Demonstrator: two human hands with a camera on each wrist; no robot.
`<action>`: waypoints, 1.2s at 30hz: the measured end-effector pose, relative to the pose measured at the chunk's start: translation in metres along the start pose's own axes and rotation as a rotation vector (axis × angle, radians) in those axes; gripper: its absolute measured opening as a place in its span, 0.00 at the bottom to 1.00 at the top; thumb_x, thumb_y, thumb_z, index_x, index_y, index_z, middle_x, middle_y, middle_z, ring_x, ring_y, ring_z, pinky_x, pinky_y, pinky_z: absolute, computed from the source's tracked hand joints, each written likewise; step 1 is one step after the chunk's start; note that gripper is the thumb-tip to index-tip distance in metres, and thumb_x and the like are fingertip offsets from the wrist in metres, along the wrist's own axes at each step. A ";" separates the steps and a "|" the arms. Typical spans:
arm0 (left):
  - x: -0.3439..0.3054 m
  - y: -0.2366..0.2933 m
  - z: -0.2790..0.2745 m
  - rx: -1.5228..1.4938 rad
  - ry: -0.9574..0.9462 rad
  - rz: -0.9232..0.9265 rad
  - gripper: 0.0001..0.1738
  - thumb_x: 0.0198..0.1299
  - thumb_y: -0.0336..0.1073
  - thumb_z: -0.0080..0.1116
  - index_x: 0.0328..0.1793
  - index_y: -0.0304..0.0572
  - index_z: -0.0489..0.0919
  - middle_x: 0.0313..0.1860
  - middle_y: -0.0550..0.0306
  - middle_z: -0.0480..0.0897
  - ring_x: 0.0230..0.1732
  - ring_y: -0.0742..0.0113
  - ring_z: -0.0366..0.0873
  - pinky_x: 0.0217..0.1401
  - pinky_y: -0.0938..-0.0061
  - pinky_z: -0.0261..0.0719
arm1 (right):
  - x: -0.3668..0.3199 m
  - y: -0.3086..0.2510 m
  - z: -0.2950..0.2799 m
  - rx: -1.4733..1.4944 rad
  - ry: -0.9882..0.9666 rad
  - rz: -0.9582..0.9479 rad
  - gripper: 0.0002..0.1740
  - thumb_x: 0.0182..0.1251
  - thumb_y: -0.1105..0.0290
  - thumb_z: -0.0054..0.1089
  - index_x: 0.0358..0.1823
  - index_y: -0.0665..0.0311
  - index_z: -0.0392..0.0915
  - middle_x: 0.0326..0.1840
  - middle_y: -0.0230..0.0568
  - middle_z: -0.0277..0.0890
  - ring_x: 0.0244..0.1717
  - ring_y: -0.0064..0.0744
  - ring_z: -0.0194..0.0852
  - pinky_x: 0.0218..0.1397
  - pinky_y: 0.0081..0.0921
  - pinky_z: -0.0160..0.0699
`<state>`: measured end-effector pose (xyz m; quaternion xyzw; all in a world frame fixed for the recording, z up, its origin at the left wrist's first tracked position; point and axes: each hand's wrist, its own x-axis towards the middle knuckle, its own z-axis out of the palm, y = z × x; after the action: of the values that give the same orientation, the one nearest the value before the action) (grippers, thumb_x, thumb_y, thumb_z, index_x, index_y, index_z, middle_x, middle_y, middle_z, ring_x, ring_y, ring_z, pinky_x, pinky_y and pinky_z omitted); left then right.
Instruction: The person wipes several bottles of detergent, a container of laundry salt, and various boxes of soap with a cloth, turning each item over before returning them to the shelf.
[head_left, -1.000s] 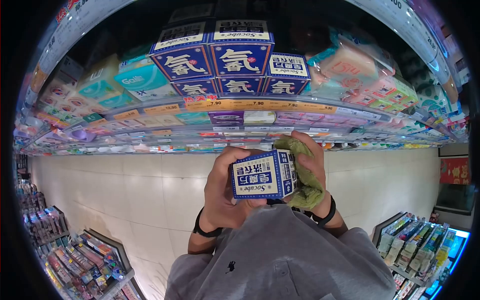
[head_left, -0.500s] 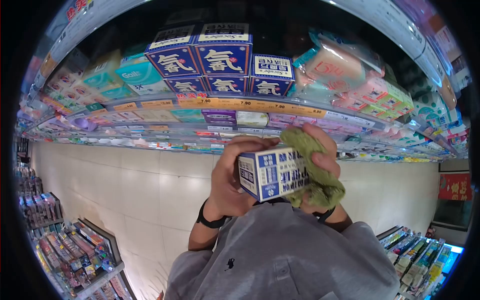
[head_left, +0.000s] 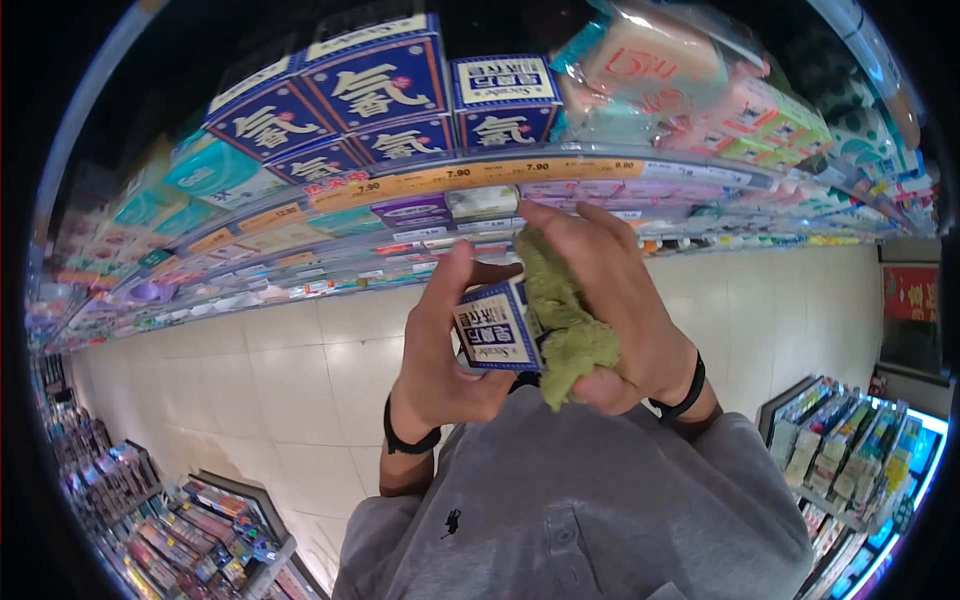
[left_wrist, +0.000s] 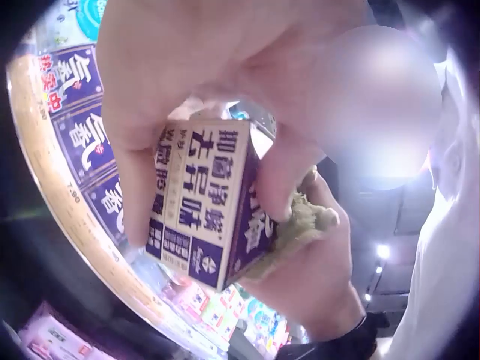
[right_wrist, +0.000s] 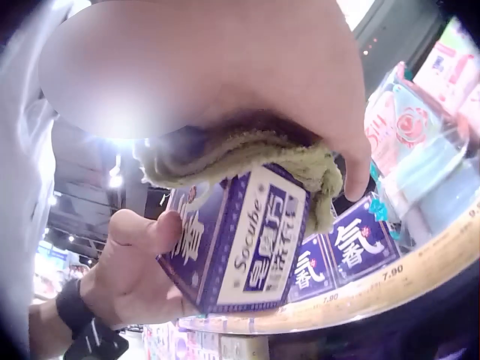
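Note:
A blue and cream Socube box (head_left: pixel 497 325) is held in front of the chest. The left hand (head_left: pixel 430 350) grips its left side, thumb and fingers on opposite faces; the left wrist view shows the box (left_wrist: pixel 202 199) between them. Against the box's other side, the right hand (head_left: pixel 625 310) holds a fuzzy green cloth (head_left: pixel 565 325), its fingers bent over it. In the right wrist view the cloth (right_wrist: pixel 255 161) lies along one face of the box (right_wrist: pixel 262 240).
Stacked blue boxes (head_left: pixel 375 85) stand on a shelf with orange price tags (head_left: pixel 455 175). Clear-wrapped pink packs (head_left: pixel 655 65) sit to their right. Tiled floor (head_left: pixel 290 390) lies below, with display racks at lower left and lower right (head_left: pixel 850 450).
The box has been turned between the hands, showing a different face than half a second ago. The right hand and cloth have moved left and up, and the shelf view has shifted.

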<state>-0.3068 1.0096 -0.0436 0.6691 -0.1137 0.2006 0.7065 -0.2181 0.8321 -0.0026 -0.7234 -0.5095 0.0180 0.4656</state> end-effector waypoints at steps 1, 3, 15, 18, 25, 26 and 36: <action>0.004 0.005 -0.013 0.201 -0.141 0.019 0.46 0.37 0.20 0.62 0.72 0.38 0.70 0.48 0.46 0.75 0.48 0.55 0.79 0.50 0.67 0.79 | -0.001 0.002 0.009 0.096 0.056 0.000 0.45 0.61 0.44 0.61 0.72 0.64 0.57 0.74 0.66 0.53 0.71 0.64 0.60 0.71 0.57 0.59; 0.018 0.006 -0.013 0.338 -0.251 0.112 0.38 0.35 0.25 0.66 0.62 0.40 0.80 0.42 0.46 0.75 0.42 0.52 0.78 0.44 0.66 0.77 | -0.002 0.008 0.032 0.248 0.204 -0.081 0.43 0.61 0.48 0.64 0.70 0.61 0.54 0.72 0.65 0.53 0.72 0.66 0.60 0.72 0.61 0.60; 0.013 0.025 -0.020 -1.026 0.259 -0.594 0.28 0.58 0.29 0.64 0.66 0.34 0.72 0.62 0.30 0.74 0.61 0.44 0.76 0.62 0.56 0.76 | -0.231 0.146 0.074 0.099 -0.409 0.884 0.22 0.78 0.54 0.48 0.50 0.69 0.75 0.48 0.53 0.79 0.51 0.43 0.80 0.58 0.36 0.75; 0.009 0.026 -0.018 -1.080 0.319 -0.697 0.28 0.59 0.30 0.59 0.67 0.30 0.71 0.65 0.31 0.73 0.64 0.45 0.75 0.69 0.56 0.71 | -0.303 0.164 0.108 0.269 -0.311 0.962 0.24 0.75 0.51 0.54 0.46 0.72 0.77 0.37 0.47 0.81 0.40 0.42 0.78 0.48 0.37 0.74; 0.008 0.020 0.001 -1.060 0.306 -0.684 0.28 0.61 0.34 0.51 0.67 0.23 0.70 0.68 0.35 0.72 0.66 0.49 0.73 0.73 0.62 0.67 | -0.330 0.194 0.118 0.094 -0.032 1.033 0.15 0.73 0.64 0.56 0.38 0.72 0.73 0.29 0.60 0.77 0.31 0.53 0.78 0.39 0.40 0.74; 0.004 0.019 0.003 -0.913 0.314 -0.657 0.29 0.62 0.34 0.50 0.67 0.23 0.69 0.68 0.35 0.72 0.66 0.49 0.73 0.73 0.62 0.67 | -0.329 0.197 0.114 0.083 -0.038 1.041 0.14 0.72 0.64 0.57 0.39 0.72 0.73 0.29 0.60 0.78 0.32 0.55 0.79 0.39 0.41 0.74; -0.016 0.005 -0.004 -0.746 0.321 -0.414 0.27 0.62 0.30 0.52 0.69 0.32 0.70 0.66 0.35 0.72 0.65 0.46 0.73 0.72 0.57 0.67 | -0.349 0.217 0.119 -0.124 -0.174 0.928 0.12 0.72 0.65 0.58 0.46 0.68 0.72 0.26 0.56 0.78 0.32 0.59 0.79 0.38 0.45 0.75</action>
<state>-0.3238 1.0118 -0.0459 0.3378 0.0689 0.1014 0.9332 -0.2890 0.6364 -0.3762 -0.8969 -0.1696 0.2542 0.3198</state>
